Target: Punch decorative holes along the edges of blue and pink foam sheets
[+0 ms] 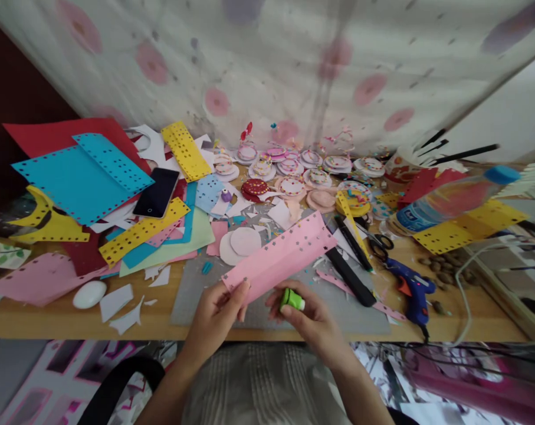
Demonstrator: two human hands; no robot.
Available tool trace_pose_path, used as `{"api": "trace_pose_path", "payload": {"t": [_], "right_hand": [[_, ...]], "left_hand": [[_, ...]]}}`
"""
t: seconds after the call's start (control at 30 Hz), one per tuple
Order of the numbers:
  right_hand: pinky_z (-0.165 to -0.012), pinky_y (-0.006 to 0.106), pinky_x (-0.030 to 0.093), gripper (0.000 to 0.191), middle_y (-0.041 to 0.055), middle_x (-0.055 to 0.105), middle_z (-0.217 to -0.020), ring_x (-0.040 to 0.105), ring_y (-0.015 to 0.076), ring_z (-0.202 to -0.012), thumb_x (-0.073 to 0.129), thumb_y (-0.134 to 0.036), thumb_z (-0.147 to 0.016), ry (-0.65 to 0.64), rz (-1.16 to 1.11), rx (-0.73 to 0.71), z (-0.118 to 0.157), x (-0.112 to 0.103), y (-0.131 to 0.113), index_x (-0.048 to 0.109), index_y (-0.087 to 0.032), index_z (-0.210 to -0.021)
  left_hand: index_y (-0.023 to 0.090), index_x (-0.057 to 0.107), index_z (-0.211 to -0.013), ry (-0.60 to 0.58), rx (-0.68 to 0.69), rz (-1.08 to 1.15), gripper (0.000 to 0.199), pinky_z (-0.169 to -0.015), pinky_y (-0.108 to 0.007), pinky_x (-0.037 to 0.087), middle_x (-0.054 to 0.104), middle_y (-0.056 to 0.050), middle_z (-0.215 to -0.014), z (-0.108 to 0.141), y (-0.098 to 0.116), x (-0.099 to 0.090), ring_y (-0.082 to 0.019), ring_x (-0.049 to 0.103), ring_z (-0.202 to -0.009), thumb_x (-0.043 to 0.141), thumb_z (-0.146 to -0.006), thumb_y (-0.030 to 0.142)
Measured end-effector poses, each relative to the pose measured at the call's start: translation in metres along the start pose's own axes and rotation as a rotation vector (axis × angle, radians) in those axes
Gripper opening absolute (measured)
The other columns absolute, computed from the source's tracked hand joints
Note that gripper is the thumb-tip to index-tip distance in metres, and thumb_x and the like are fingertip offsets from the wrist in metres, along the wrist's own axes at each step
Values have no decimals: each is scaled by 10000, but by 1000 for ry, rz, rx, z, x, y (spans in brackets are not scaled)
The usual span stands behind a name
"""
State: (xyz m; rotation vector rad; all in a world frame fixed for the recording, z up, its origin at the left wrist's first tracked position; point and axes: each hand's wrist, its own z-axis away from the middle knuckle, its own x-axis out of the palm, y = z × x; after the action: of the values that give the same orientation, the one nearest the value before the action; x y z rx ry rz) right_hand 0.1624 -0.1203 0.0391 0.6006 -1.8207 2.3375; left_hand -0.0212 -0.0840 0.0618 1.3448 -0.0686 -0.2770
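Observation:
My left hand (222, 310) pinches the near left end of a pink paper strip (276, 254), thumb on top. Small flower-shaped holes run along the strip's far edge and right end, with a few at the left end. In my right hand (309, 316) is a small green craft punch (292, 300) with a white end, gripped between thumb and fingers. The punch is just below the strip and apart from it. Under both lies a grey cutting mat (196, 289) with white paper circles (245, 242) and scraps. A purple punch (226, 195) stands farther back.
Punched blue paper (85, 183), yellow strips and a phone (156, 193) pile up on the left. Several small decorated paper hats (290, 186) line the back. A bottle (453, 203), scissors (379, 243), a black cutter (351, 277) and a blue glue gun (415, 289) lie right.

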Motion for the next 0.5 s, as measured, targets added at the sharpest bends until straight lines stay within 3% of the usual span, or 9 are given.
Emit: {"api": "trace_pose_path", "payload": {"t": [0.1, 0.23, 0.37, 0.5], "right_hand": [[-588, 234, 442, 285, 19, 599, -854, 548, 119, -670, 583, -395, -866, 78, 189, -5, -3, 3, -1, 570, -210, -1082], [-635, 246, 443, 272, 38, 594, -880, 553, 154, -761, 549, -381, -881, 200, 565, -117, -4, -9, -2, 606, -205, -1080], [-744, 300, 476, 281, 78, 610, -984, 580, 201, -894, 581, -341, -857, 324, 836, -256, -4, -40, -7, 593, -205, -1103], [-640, 288, 500, 333, 60, 626, -913, 602, 172, -730, 628, -386, -816, 524, 884, -277, -5, -79, -23, 519, -192, -1064]], "left_hand": [[183, 486, -591, 35, 5, -2, 382, -467, -224, 317, 452, 38, -479, -1, -3, -3, -96, 427, -458, 530, -860, 450], [182, 469, -538, 191, 4, 13, 419, -476, -223, 337, 460, 35, -463, -3, -14, -20, -94, 427, -454, 548, -860, 439], [181, 482, -526, 318, 2, 44, 413, -496, -218, 357, 475, 37, -476, -3, -27, -44, -93, 428, -474, 577, -855, 412], [178, 559, -586, 383, -38, 65, 324, -497, -219, 382, 556, 23, -541, -6, -26, -61, -105, 453, -508, 656, -790, 410]]}}
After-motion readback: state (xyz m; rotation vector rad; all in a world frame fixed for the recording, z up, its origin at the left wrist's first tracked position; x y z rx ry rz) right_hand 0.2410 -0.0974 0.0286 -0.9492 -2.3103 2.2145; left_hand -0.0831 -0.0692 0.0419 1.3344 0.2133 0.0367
